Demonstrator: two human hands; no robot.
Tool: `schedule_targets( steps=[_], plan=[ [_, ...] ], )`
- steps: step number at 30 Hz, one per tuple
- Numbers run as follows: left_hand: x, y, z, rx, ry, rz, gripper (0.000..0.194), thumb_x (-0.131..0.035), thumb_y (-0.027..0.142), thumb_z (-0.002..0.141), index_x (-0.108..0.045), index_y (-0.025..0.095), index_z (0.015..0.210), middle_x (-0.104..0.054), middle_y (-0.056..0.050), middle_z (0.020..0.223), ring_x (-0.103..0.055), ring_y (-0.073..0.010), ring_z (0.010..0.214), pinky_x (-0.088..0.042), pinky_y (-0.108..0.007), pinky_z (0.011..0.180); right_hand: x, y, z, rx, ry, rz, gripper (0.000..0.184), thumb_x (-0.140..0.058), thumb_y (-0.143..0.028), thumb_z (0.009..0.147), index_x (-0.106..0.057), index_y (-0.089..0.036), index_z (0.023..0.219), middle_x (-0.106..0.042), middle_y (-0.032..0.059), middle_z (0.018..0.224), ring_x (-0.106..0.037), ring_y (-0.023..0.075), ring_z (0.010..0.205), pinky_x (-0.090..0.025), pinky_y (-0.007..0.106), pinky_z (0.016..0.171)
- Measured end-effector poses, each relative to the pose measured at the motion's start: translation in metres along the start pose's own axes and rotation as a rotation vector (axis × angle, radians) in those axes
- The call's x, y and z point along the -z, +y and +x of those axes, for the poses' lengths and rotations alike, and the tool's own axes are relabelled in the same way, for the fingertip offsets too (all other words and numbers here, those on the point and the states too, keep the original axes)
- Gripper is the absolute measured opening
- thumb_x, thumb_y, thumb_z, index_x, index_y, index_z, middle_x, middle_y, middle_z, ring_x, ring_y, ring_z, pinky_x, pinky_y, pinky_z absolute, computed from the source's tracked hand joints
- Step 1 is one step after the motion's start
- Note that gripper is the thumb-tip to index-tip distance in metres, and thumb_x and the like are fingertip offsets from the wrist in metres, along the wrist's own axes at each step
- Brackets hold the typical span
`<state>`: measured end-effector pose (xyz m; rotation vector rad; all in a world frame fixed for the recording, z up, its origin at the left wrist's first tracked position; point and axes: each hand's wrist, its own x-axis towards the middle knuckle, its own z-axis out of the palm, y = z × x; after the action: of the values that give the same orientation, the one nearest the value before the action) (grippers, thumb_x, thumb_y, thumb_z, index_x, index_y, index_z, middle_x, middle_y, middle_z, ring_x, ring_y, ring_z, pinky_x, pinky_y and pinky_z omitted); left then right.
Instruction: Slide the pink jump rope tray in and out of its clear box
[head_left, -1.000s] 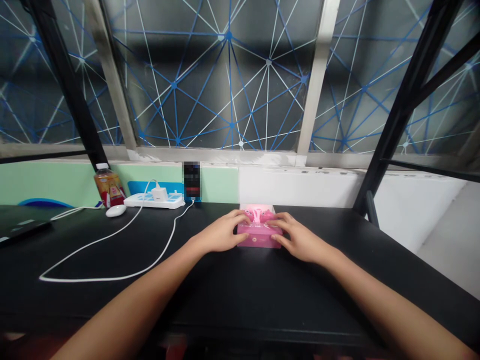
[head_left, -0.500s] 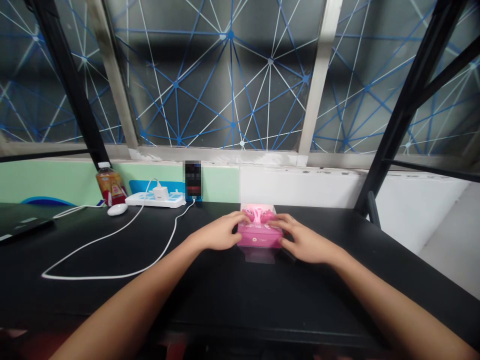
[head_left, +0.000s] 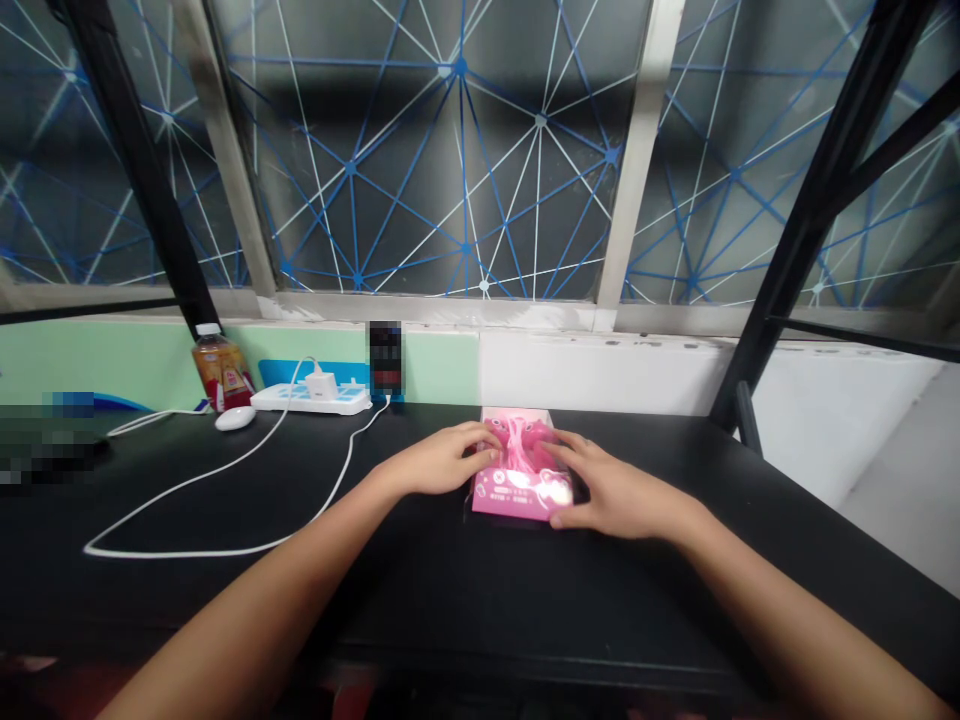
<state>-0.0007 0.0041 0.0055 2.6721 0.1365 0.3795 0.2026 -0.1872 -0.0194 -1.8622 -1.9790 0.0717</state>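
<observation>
both left hand (head_left: 441,463) and right hand (head_left: 621,490) grip a pink box (head_left: 517,495) from opposite sides.

Left hand (head_left: 445,459) and right hand (head_left: 619,492) face each other, half-curled.

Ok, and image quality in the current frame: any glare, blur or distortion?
Head view: glare whitens part of the pink box; head view: pixelation hides an upright dark item and the far left of the desk; head view: the window bars fan outward toward the top, probably wide-angle distortion; head view: below the desk's near edge, everything is dim and soft.
</observation>
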Motion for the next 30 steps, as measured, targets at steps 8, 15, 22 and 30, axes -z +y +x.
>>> schedule_targets(
  steps=[8,15,22,30],
  plan=[
    [-0.004,-0.002,0.000,0.022,0.062,0.135,0.030,-0.056,0.041,0.089,-0.063,0.027,0.115,-0.064,-0.003,0.120,-0.061,-0.0206,0.098,-0.045,-0.030,0.087,0.008,-0.050,-0.007,0.313,-0.114,0.004,0.031,-0.055,-0.027,0.090,-0.066,-0.030,0.119,-0.062,0.0037,0.128,-0.057,0.0230,0.116,-0.043,0.040,0.102],
    [-0.006,-0.001,0.002,0.171,0.151,0.314,0.035,-0.049,0.052,0.091,-0.065,0.030,0.113,-0.069,-0.002,0.109,-0.065,-0.0237,0.088,-0.044,-0.030,0.071,0.007,-0.055,-0.010,0.328,-0.262,0.125,0.037,-0.055,-0.016,0.086,-0.067,-0.027,0.119,-0.065,0.0039,0.123,-0.061,0.0205,0.111,-0.046,0.034,0.098],
    [-0.008,-0.020,0.017,0.327,0.219,0.239,0.040,-0.053,0.057,0.086,-0.068,0.027,0.108,-0.072,-0.004,0.084,-0.066,-0.0251,0.082,-0.045,-0.030,0.068,0.014,-0.075,-0.015,0.418,-0.503,0.490,0.034,-0.065,-0.021,0.082,-0.070,-0.022,0.115,-0.070,0.0038,0.114,-0.064,0.0167,0.104,-0.047,0.026,0.095],
    [-0.014,-0.030,0.020,0.170,0.209,0.223,0.045,-0.043,0.047,0.093,-0.058,0.020,0.125,-0.051,-0.010,0.139,-0.053,-0.0258,0.121,-0.041,-0.035,0.099,0.026,-0.054,-0.010,0.233,-0.395,0.593,0.033,-0.053,-0.038,0.093,-0.067,-0.018,0.116,-0.070,0.0071,0.103,-0.066,0.0165,0.086,-0.052,0.027,0.077]
  ],
)
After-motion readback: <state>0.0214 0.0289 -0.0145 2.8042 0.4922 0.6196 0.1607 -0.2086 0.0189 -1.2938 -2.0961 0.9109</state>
